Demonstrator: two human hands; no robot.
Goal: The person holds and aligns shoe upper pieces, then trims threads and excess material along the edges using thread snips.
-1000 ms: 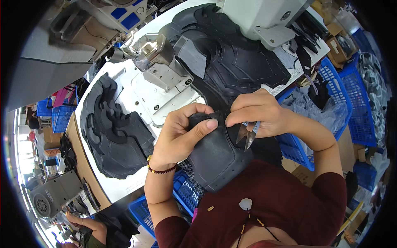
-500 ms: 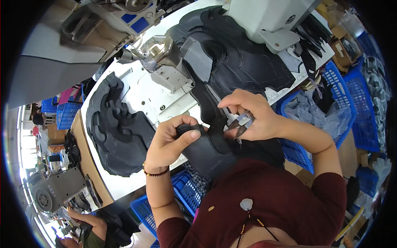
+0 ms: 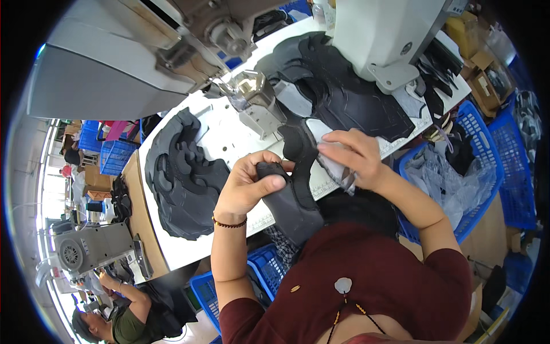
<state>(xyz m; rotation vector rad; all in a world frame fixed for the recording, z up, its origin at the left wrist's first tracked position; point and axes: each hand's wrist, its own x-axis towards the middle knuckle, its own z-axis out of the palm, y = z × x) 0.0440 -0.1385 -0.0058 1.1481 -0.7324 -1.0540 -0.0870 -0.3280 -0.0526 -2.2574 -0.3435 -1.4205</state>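
My left hand (image 3: 247,186) is closed on a dark grey shoe upper piece (image 3: 295,215), thumb on top, in front of the sewing machine. A black scalloped strip (image 3: 299,150) runs from this piece up toward the machine's head (image 3: 252,94). At the right, my right hand (image 3: 358,157) has its fingers over a light grey lining piece (image 3: 322,135) beside the strip. The thumb is hidden. A pale, narrow shape below that palm is too unclear to name; whether snips are still in the hand does not show.
Stacked dark shoe pieces lie on the white table left (image 3: 183,189) and behind (image 3: 344,86). The machine's grey column (image 3: 381,34) stands at the back. A blue basket (image 3: 492,163) with plastic bags is at the right. Another person (image 3: 132,312) works at the lower left.
My right hand has gone from holding snips by the strip to lying over the light grey lining, which now shows more. My left hand keeps its hold. The view has shifted.
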